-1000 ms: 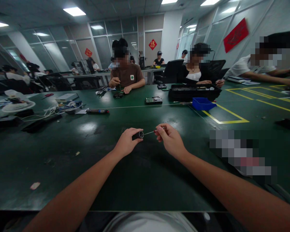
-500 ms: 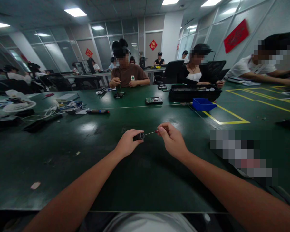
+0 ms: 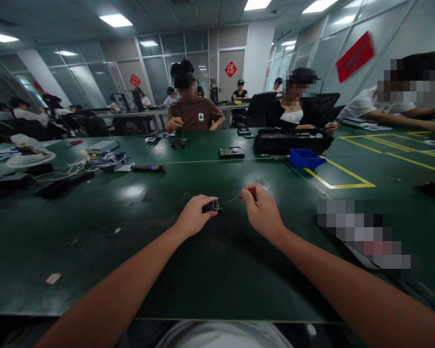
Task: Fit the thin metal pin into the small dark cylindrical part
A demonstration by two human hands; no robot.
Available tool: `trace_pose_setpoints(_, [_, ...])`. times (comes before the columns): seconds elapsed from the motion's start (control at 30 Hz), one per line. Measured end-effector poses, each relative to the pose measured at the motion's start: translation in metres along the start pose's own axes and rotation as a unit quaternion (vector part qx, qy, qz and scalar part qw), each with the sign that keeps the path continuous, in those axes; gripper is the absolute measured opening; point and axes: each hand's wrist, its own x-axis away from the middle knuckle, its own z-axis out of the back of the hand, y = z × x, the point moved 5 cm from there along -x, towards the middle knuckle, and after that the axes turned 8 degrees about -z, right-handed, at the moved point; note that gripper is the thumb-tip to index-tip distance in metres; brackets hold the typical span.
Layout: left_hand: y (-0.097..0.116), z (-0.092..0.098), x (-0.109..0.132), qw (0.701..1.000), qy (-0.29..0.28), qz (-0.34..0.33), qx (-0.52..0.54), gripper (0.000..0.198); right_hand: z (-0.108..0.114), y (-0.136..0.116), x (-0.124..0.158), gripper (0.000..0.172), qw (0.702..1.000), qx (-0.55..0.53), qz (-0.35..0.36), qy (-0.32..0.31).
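My left hand [image 3: 195, 213] is closed round a short black cylinder [image 3: 210, 206], whose round end with a pale ring faces right. A tiny bit of something, too small to name, shows at the lower right of that end. In my right hand [image 3: 261, 209] is a thin screwdriver [image 3: 241, 196] with a reddish handle, pinched between thumb and fingers. Its slim shaft points left at the cylinder, and a small gap separates tip and ring. Both hands are above the green table [image 3: 159, 270], over its middle.
Ahead lie a hard drive [image 3: 232, 152], a blue bin [image 3: 306, 158] and a long black tray [image 3: 293, 141]. To the left are an electric screwdriver [image 3: 147, 167], cables and a white basket [image 3: 31, 159]. A blurred-out sheet [image 3: 362, 234] lies at right. Across the table sits a person in brown [image 3: 195, 113].
The screwdriver has drawn back to the right, so its tip has come away from the cylinder's end. The cylinder's end now turns more toward the right, and the pale ring shows more.
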Motion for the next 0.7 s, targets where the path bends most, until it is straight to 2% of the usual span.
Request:
trace_pose_setpoints(0.3, [-0.008, 0.011, 0.0, 0.994, 0.065, 0.059, 0.069, 0.036, 0.005, 0.003, -0.001, 0.023, 0.998, -0.057, 0.003, 0.037])
trace_pose_setpoints(0.47, [-0.002, 0.015, -0.01, 0.994, 0.028, 0.07, 0.083, 0.041, 0.008, 0.003, -0.001, 0.029, 0.996, -0.067, 0.006, 0.055])
trace_pose_setpoints(0.7, [0.005, 0.002, -0.03, 0.996, -0.049, 0.076, -0.018, 0.03, 0.012, -0.001, 0.0, 0.027, 0.995, -0.074, 0.009, 0.063])
